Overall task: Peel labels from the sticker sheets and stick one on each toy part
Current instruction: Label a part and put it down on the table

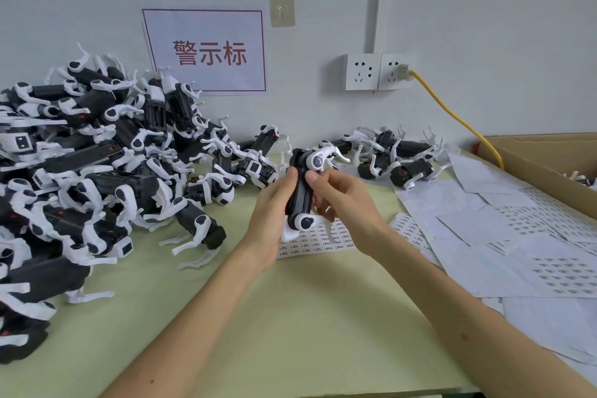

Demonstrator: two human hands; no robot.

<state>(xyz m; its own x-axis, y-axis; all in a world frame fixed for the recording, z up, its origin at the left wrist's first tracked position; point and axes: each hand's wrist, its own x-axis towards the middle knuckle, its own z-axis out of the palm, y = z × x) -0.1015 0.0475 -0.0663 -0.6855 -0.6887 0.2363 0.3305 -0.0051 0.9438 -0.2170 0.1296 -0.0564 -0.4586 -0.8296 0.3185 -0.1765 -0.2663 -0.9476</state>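
A black toy part with white legs (300, 191) stands upright above the table, held between both hands. My left hand (274, 203) grips its left side, thumb up against the black body. My right hand (339, 200) holds the right side, its thumb pressing on the body near the top. Whether a label is under that thumb cannot be seen. A sticker sheet (316, 241) with small printed labels lies on the table just below the part, partly hidden by my hands.
A big heap of black-and-white toy parts (90, 178) fills the left of the green table (290, 317). A smaller group (394, 155) lies at the back right. Several sticker sheets and backing papers (517, 236) cover the right side. A cardboard box (549, 158) and yellow cable (452, 113) stand far right.
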